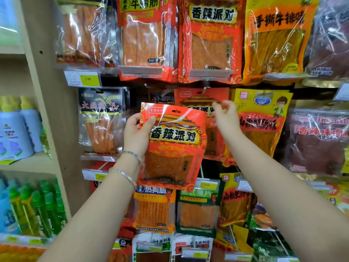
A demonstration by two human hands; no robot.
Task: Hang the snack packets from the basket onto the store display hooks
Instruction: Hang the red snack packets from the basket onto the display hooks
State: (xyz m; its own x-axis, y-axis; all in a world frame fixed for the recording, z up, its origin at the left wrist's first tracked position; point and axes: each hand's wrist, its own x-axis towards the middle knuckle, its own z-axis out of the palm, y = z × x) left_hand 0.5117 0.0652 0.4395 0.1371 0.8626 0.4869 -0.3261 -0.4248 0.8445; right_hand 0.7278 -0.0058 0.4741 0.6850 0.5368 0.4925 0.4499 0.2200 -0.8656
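So this one's mid-hang, not done yet. The left hand (pixel 137 132) grips the red snack packet (pixel 172 148) by its 10 o'clock corner, thumb over the front and fingers curled behind. It's holding the packet up dead centre in front of the display, not on any peg. The right hand (pixel 225 118) is up at the packet's 2 o'clock corner, fingers curled against the matching packets (pixel 200 103) hanging behind. Honestly can't tell if it's pinching one of those, the held packet's edge, or nothing. The hook (pixel 204 90) I'd guess it's meant for pokes out at about 1 o'clock from the packet's hang hole, near but not lined up. Progress-wise, the rows at 12, 3 and 6 o'clock are all loaded, but I can't say how much of that is this person's work. The basket isn't in view, so no idea how many are left. For this packet I reckon what's left is to lift it up and right, get the hole over the hook tip, then slide it back against its twins. The bottles (pixel 20 129) at 9 o'clock aren't involved.
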